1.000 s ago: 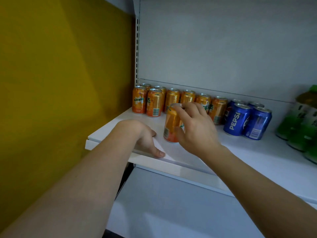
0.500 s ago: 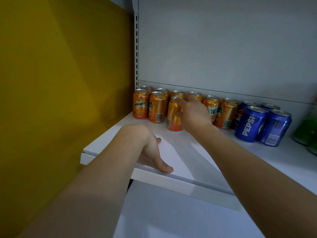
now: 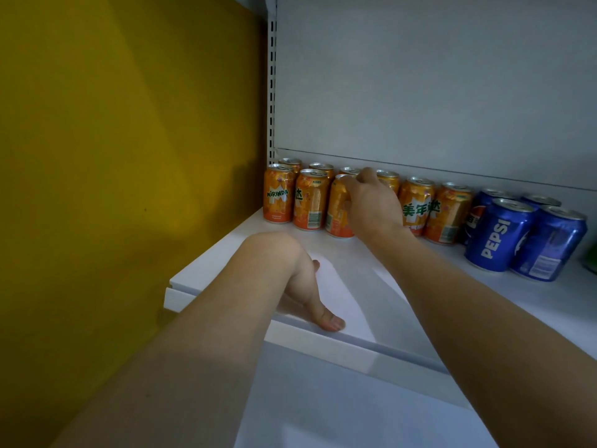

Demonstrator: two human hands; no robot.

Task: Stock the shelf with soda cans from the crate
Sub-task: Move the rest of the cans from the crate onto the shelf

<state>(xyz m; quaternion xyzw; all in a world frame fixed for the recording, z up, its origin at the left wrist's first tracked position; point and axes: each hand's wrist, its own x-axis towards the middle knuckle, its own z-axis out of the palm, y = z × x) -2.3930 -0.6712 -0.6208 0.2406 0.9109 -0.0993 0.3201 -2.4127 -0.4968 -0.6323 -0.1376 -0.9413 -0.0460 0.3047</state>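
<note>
My right hand [image 3: 371, 205] reaches deep onto the white shelf [image 3: 549, 305] and grips an orange Mirinda can [image 3: 336, 215], fingers curled over its top. The can stands upright in the front row, third from the left, beside two more orange cans [image 3: 279, 197]. Several other orange cans [image 3: 416, 205] line the back and right. My left hand [image 3: 307, 286] rests flat on the shelf's front edge, thumb on top, holding nothing. The crate is out of view.
Several blue Pepsi cans [image 3: 499, 236] stand right of the orange ones. A green bottle peeks in at the far right edge [image 3: 592, 260]. A yellow wall [image 3: 113, 156] closes the left side, a grey back panel [image 3: 420, 76] the rear.
My right hand pushed the orange can from mid-shelf back into the front row next to the other orange cans. My left hand stayed on the shelf edge.
</note>
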